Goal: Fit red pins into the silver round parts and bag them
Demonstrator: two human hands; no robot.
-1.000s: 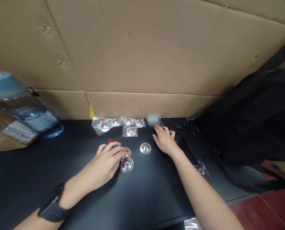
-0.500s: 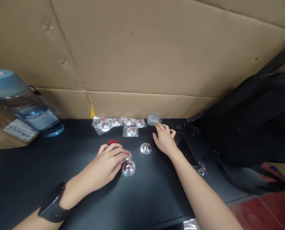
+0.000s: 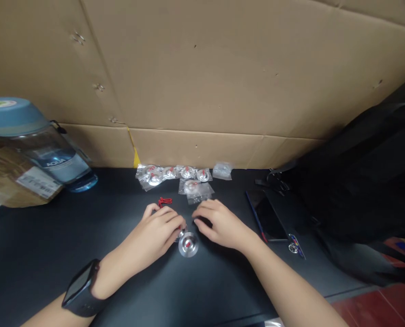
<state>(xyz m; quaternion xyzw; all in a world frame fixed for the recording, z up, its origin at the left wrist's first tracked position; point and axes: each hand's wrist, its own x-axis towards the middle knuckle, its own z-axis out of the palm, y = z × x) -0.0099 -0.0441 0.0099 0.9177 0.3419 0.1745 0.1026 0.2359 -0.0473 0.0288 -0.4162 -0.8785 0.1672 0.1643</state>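
Note:
My left hand lies on the black table, fingers curled over a small silver disc that peeks out at the fingertips. Just in front lies a second silver disc with a red centre. My right hand is close to the right of it, fingers bent down, with a clear plastic bag at its fingertips. Whatever is under the palm is hidden. A red cord lies beyond my left hand. Several bagged discs line the cardboard wall, with a stack of empty bags beside them.
A blue-lidded water bottle and a brown parcel stand at the left. A phone, a key tag and a big black bag fill the right side. A cardboard wall closes the back. My left wrist wears a black watch.
My right hand has come back from the stack of empty bags to beside my left hand, and a clear bag has appeared at its fingertips. The loose disc that lay there is now covered.

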